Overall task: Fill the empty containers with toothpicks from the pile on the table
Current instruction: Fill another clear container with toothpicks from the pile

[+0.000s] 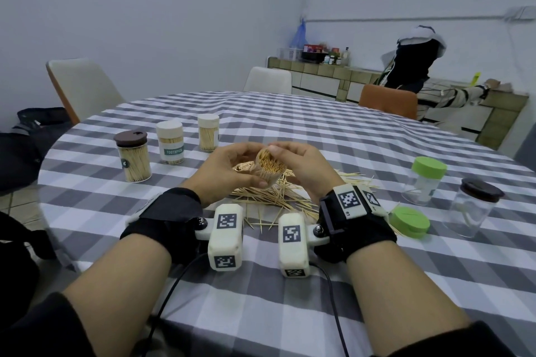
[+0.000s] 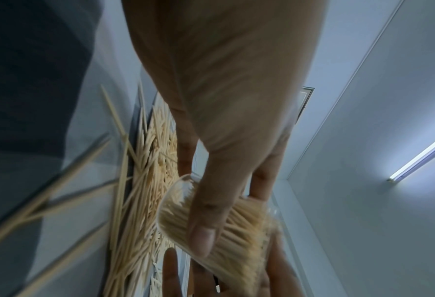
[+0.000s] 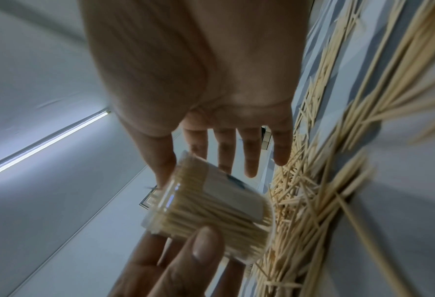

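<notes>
A clear container (image 1: 271, 166) packed with toothpicks is held tilted above the toothpick pile (image 1: 275, 197), its open mouth facing me. My left hand (image 1: 246, 166) grips its side, thumb (image 2: 201, 231) across the wall. My right hand (image 1: 285, 155) sits at the mouth, thumb on the toothpick tips, while its four fingers (image 3: 249, 152) stay straight and off the container (image 3: 211, 207). A clear container with a green lid (image 1: 425, 180) and one with a brown lid (image 1: 475, 209) stand at the right, nearly empty.
Three filled containers stand at the left: brown-lidded (image 1: 133, 156), white-lidded (image 1: 171, 142) and another white-lidded (image 1: 208, 132). A loose green lid (image 1: 409, 222) lies at the right. Stray toothpicks (image 1: 356, 180) spread over the checked tablecloth. Chairs ring the table; a person stands at the far right counter.
</notes>
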